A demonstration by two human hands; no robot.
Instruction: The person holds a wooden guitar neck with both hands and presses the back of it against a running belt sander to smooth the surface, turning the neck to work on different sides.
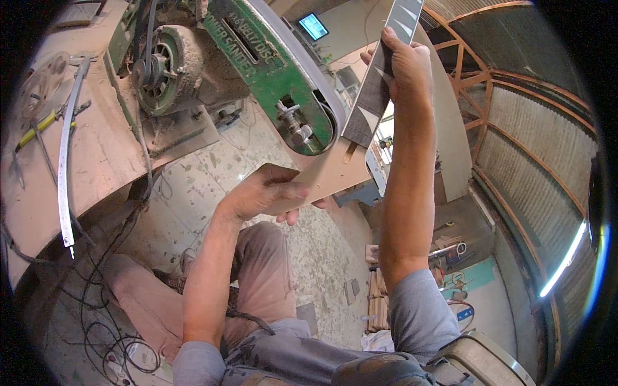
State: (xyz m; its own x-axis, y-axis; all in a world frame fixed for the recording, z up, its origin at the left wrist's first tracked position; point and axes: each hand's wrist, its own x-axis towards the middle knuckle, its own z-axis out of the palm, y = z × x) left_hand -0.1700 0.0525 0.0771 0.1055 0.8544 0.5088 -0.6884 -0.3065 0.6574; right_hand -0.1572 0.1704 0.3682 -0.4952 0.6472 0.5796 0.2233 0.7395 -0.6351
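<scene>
Between my two hands is a guitar neck (371, 103), held slanted, with a dark fretboard carrying pale pointed inlays. My right hand (407, 67) is closed around the neck farther up, its thumb lying on the fretboard side. Lower down, my left hand (267, 193) grips the wide pale wooden end (335, 172), fingers underneath and thumb along the near side. A short dark slot shows in that wood just below the fretboard. The neck sits right beside the rounded end of a green belt sander (264, 83); whether it touches the belt I cannot tell.
A dusty motor (164, 74) with a drive belt stands left of the sander. On the bench (116, 151) lie a long metal strip (66, 148) and a yellow-handled tool (35, 132). Cables (129, 347) coil at lower left. Stacked wood (376, 299) and a lit screen (313, 26) are beyond.
</scene>
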